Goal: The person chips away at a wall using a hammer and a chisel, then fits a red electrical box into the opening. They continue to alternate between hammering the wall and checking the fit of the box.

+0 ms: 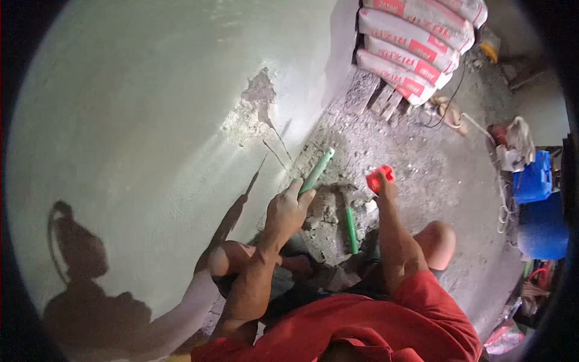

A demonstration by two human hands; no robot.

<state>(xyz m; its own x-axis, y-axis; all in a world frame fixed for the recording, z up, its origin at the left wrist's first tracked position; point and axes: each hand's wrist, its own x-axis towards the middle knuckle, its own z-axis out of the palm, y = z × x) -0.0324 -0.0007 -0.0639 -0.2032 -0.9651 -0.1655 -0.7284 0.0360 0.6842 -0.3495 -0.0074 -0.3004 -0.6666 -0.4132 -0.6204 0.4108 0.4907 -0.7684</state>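
Note:
My left hand (286, 212) is closed around a tool with a pale green handle (317, 171), its holed end pointing up and away. The tool's other end is hidden by the hand. On the right, my right hand (386, 187) grips a small red plastic piece (379, 176) whose exact kind I cannot make out. Between my feet, a hammer with a bright green handle (351, 230) lies on the rubble. Ahead of my left hand, the plastered wall (175, 114) has a broken, rough patch (258, 99), with two dark lines running from it towards the floor.
Stacked red-and-white cement bags (410, 51) stand on wooden slats (385, 101) at the far right. Blue containers (534, 178) and loose clutter line the right edge. A dark cable (449, 108) trails by the bags. Debris covers the floor (422, 157).

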